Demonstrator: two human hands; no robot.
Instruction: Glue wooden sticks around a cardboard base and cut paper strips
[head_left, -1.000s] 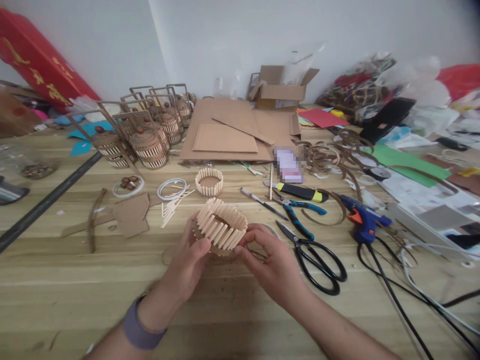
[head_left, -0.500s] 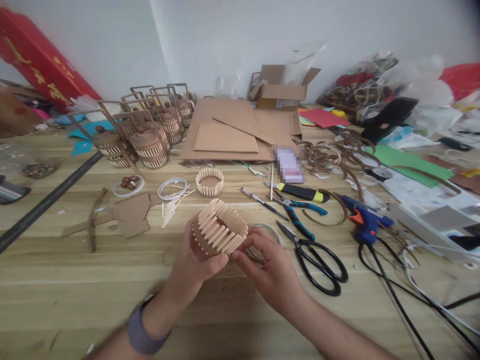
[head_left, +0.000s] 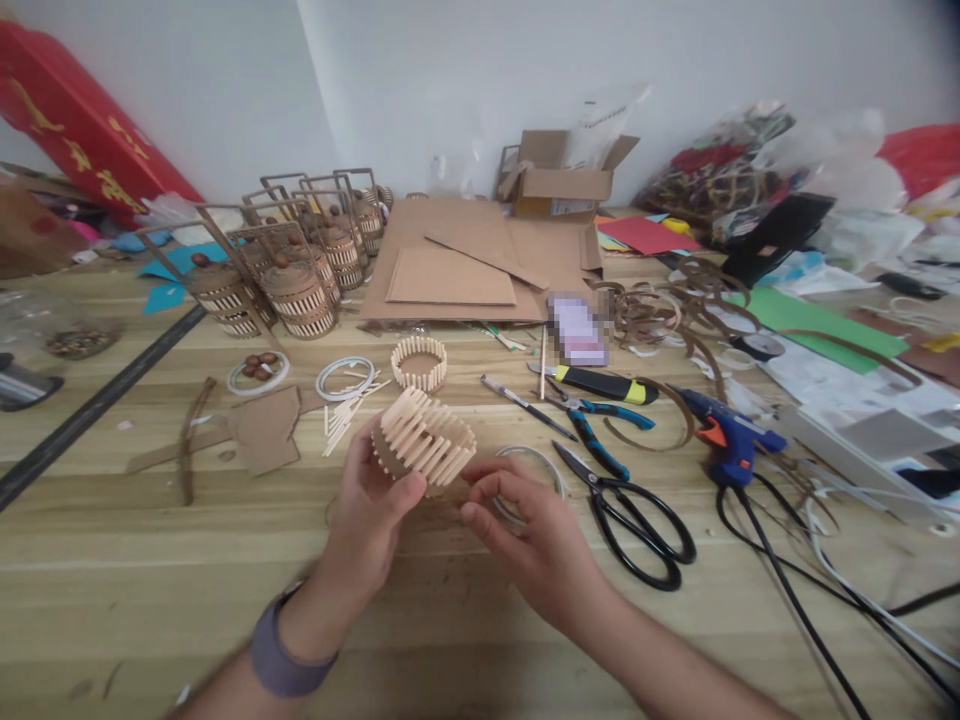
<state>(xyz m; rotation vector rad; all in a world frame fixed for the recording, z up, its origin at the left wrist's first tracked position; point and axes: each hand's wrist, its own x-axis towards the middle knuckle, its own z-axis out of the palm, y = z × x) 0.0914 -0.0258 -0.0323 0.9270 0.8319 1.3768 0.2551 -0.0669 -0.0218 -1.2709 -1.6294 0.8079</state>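
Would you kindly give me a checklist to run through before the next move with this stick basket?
1. Grip of the left hand on the stick basket: ok.
2. Basket lifted off the table: ok, held tilted.
3. Contact of the right hand with the basket: cannot tell.
4. Every stick firmly attached: cannot tell, far side hidden.
5. Gap between the scissors and the right hand: ok, they lie apart.

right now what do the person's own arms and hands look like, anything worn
No gloves and no rings to be seen. The left hand has a greyish-purple band round its wrist; the right hand has nothing on its wrist. No sleeves show on either forearm.
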